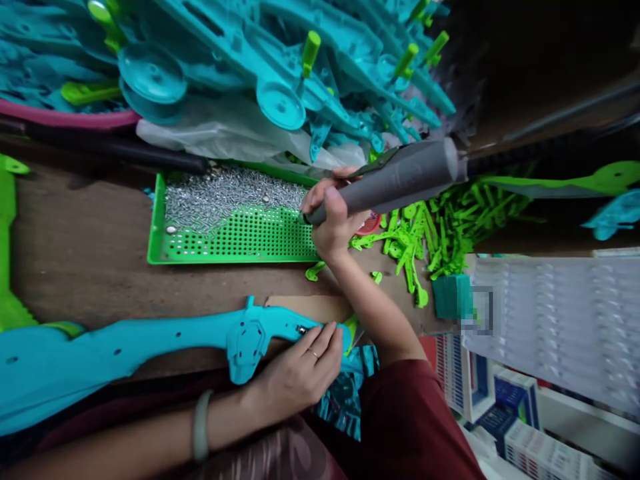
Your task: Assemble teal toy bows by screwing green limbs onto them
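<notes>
My left hand [297, 370] lies over the narrow right end of a long blue toy gun body [170, 340], fingers together and pressed on it. Just beyond the fingertips a small dark metal piece shows in the plastic. My right hand [334, 223] is closed around a grey power screwdriver [400, 177], raised above the bench and slanted, its thick end to the upper right. The driver's tip is near the right end of a green perforated tray [235, 261] holding a heap of small silver screws [215, 193].
Blue toy parts [280, 103] with green levers are piled at the back over clear plastic. Loose green parts [410, 247] cover the right side, near a teal box [451, 297]. A black rod [125, 152] lies left of the tray. A brown board [310, 305] lies behind the toy body.
</notes>
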Tool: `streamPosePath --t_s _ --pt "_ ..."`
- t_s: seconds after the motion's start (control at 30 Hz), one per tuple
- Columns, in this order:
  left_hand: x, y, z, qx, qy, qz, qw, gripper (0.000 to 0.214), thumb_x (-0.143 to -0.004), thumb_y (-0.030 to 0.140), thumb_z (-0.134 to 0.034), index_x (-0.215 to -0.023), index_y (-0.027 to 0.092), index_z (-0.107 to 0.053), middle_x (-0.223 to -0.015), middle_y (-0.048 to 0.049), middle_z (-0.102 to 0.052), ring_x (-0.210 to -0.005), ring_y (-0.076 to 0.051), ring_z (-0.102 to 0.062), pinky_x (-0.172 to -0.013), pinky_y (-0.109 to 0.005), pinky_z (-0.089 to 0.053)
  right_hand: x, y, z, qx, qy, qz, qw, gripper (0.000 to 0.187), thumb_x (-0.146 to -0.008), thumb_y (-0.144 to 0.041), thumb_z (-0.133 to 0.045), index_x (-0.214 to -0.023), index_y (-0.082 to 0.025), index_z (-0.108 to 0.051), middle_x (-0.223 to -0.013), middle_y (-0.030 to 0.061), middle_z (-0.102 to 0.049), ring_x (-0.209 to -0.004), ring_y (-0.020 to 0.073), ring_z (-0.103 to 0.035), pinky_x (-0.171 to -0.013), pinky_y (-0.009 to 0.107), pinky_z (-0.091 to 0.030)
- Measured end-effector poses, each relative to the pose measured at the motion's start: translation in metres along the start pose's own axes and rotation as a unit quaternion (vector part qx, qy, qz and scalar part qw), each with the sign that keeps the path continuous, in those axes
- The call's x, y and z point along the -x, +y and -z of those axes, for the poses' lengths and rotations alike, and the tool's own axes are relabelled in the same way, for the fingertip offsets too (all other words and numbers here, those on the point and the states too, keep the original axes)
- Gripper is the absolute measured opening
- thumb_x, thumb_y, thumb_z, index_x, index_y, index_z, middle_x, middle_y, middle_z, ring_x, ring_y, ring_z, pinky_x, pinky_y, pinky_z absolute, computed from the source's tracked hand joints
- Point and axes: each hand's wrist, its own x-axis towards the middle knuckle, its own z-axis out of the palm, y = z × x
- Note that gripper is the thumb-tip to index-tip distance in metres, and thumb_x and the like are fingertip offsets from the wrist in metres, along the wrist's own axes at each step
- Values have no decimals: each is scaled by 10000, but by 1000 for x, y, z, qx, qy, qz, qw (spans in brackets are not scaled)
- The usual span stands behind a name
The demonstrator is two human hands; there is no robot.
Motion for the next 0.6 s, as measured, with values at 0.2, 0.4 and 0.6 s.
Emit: streamPosePath --t_s 0.2,0.4,0.6 --pt "18 0 -7 61 70 -14 996 326 -982 165 -474 -1212 112 -697 -1321 -115 -673 -1213 -210 -592 -1040 -372 -453 -3 -15 -5 34 37 -3 999 380 -878 -582 -549 -1122 -296 -484 -641 -76 -413 -487 110 -500 -545 292 -480" --pt "26 -8 -8 7 104 -22 994 320 -960 270 -595 -1245 178 -709 -1383 -46 -663 -998 -133 -591 -846 -274 -454 47 -118 42 -46 32 3 998 223 -874 -378 -596 -1086 -324 -552 -599 -81 -429 -437 110 -454 -434 252 -459" --pt "34 -6 -17 50 125 -27 991 297 -942 219 -583 -1201 199 -728 -1335 -26 -689 -923 -133 -592 -837 -297 -438 130 -141 74 -54 -15 -41 998 352 -882 -356 -591 -1229 -336 -536 -596 -81 -487 -451 130 -519 -434 266 -511"
